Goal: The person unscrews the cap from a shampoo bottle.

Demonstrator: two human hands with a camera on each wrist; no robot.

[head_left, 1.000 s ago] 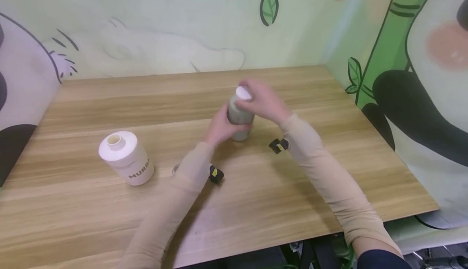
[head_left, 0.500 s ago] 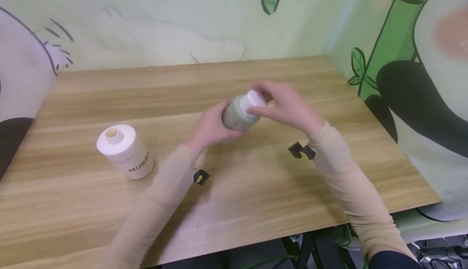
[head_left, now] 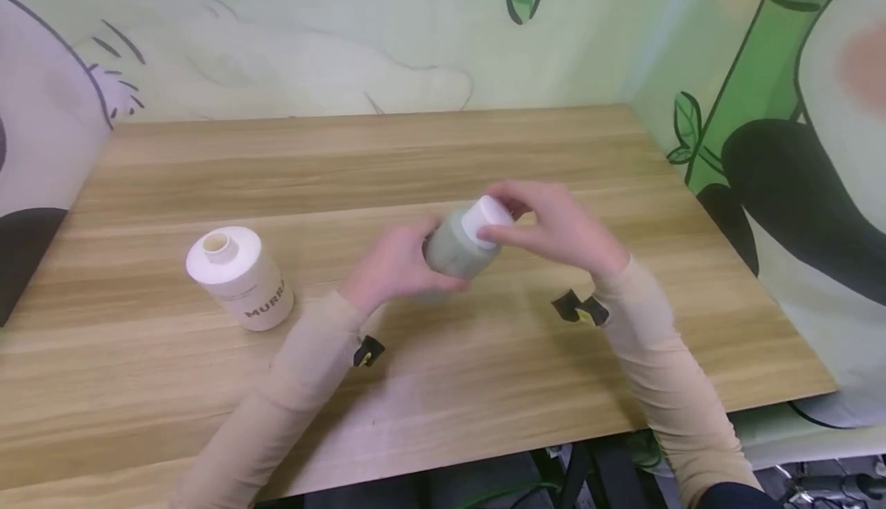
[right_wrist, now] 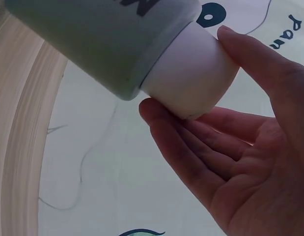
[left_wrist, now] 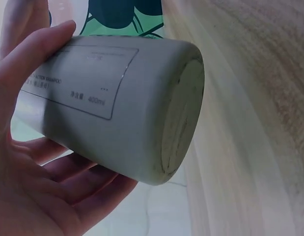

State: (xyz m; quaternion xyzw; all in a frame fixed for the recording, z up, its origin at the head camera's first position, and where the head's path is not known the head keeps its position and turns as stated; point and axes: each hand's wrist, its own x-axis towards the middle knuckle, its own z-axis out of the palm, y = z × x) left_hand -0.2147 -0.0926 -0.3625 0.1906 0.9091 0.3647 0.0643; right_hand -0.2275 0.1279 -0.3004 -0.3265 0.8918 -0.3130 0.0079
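Observation:
My left hand grips a grey-green shampoo bottle around its body and tilts it, cap end toward the right. In the left wrist view the round base of the bottle is turned toward the table top, and small print with "400ml" marks its side. The wide white cap sits on the bottle's end. It is pinched by my right hand, thumb on one side and fingers on the other. Seen from the right wrist, the cap lies against the bottle's shoulder with a thin seam between them.
A white bottle with "MURR" lettering and an uncovered neck stands upright on the left of the wooden table. The painted wall rises behind the table's back edge. Dark frame parts and cables show below the front edge.
Between my hands the bottle has gone from nearly upright to tilted, cap end to the right. Both hands have come nearer with it. The white bottle stays in place.

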